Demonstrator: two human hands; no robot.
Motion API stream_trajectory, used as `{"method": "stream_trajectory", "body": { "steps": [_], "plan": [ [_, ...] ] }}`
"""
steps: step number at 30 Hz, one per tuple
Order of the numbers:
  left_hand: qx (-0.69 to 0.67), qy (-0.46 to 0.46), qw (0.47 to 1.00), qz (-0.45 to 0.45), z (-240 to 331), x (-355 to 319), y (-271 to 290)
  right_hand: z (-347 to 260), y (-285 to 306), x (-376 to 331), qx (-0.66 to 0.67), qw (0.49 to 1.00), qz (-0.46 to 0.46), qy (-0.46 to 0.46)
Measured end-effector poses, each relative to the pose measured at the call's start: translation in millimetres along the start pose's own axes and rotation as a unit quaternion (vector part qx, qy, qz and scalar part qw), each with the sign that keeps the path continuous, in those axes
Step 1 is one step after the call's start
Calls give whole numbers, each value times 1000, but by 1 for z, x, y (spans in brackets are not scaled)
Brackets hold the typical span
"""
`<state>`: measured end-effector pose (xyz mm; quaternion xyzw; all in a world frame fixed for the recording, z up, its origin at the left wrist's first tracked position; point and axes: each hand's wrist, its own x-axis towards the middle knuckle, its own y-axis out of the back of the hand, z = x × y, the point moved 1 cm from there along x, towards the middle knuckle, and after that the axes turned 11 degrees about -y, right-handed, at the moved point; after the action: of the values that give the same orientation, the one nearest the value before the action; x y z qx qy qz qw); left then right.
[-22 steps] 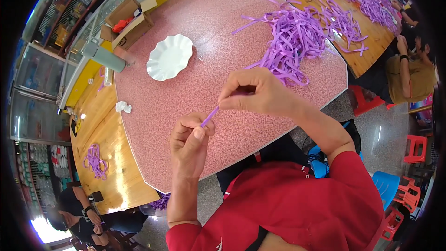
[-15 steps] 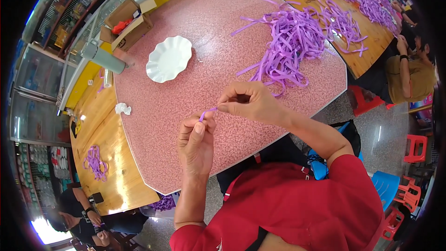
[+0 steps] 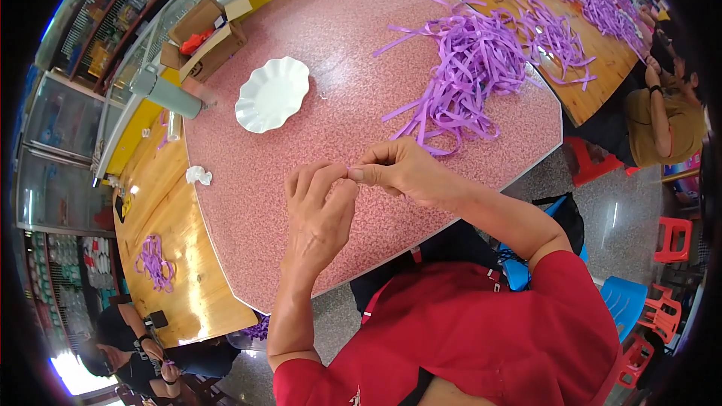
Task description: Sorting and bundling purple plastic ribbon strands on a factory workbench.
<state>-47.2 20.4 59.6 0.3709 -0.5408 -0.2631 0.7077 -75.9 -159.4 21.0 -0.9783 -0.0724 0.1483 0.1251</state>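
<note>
Over the pink speckled table [image 3: 248, 233], my left hand [image 3: 320, 207] and my right hand [image 3: 410, 173] meet at the fingertips. Both are closed in a pinch on a purple ribbon [image 3: 350, 171], of which only a tiny bit shows between them. The back of my left hand faces up and hides most of its fingertips. Just beyond my right hand lies a large tangled heap of purple ribbons [image 3: 474, 68]. Farther off to the left rests a white scalloped plate [image 3: 272, 95].
At the far left stand an open cardboard box [image 3: 214, 49] and a grey-green bottle [image 3: 171, 98]. A crumpled white tissue [image 3: 198, 175] lies at the left edge. Wooden tables [image 3: 180, 256] flank mine, with more ribbons on them. A person [image 3: 665, 120] sits far right, another [image 3: 135, 353] lower left.
My left hand has turned over, its back now upward, and its fingers have come up against my right fingertips. The ribbon, plainly seen between them before, is now mostly hidden.
</note>
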Motion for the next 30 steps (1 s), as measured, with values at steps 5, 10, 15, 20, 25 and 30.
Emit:
{"method": "stream_trajectory", "body": {
  "steps": [5,10,15,20,25,30],
  "plan": [
    [21,-30,998,-49,-5,-3,-1,5,-1,9,38,997,-14,-70],
    [58,-41,996,-49,-2,-7,-8,17,-4,19,-9,1000,11,-22],
    [-108,141,975,135,3,-20,-22,11,-18,8,116,993,-6,10],
    [-534,288,763,222,4,-28,-35,14,-22,6,184,979,-53,61],
    [-662,339,634,211,1,-20,-24,6,-11,6,-18,971,-60,230],
    [-549,366,733,168,-10,-25,-23,-5,-8,-3,-246,914,86,311]
  ]
}}
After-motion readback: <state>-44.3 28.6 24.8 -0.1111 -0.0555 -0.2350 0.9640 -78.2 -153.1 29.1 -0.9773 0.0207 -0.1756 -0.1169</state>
